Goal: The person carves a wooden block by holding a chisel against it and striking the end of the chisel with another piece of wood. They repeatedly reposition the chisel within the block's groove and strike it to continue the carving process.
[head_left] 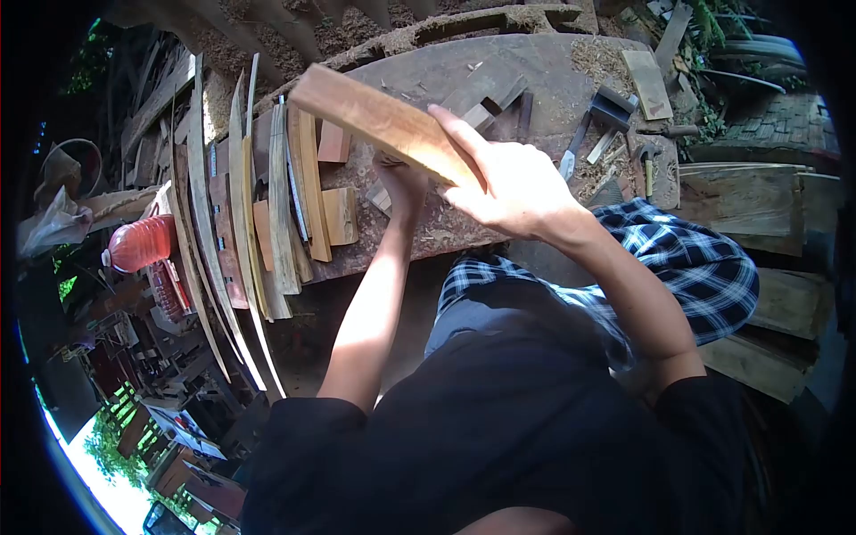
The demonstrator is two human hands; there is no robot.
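Note:
A long, squared wooden block [383,120] is raised over the workbench, slanting from upper left to lower right. My right hand [522,187] is closed around its lower right end, with the thumb side along the upper edge. Below the block's middle is my left hand [403,185], fingers curled and mostly hidden behind the wood. Whether it grips the block or something else cannot be made out. Under the hands, a small piece of wood [379,198] lies on the bench [446,236]. Beyond the block, more dark and pale wood pieces [499,94] rest on the bench top.
Long thin wood strips [241,196] overhang the bench's left edge. At the right lie a dark hand plane [613,109], a hammer [647,169] and a pale board [646,85]. A bottle of pink liquid [143,243] is at far left. Shavings [611,58] cover the far edge.

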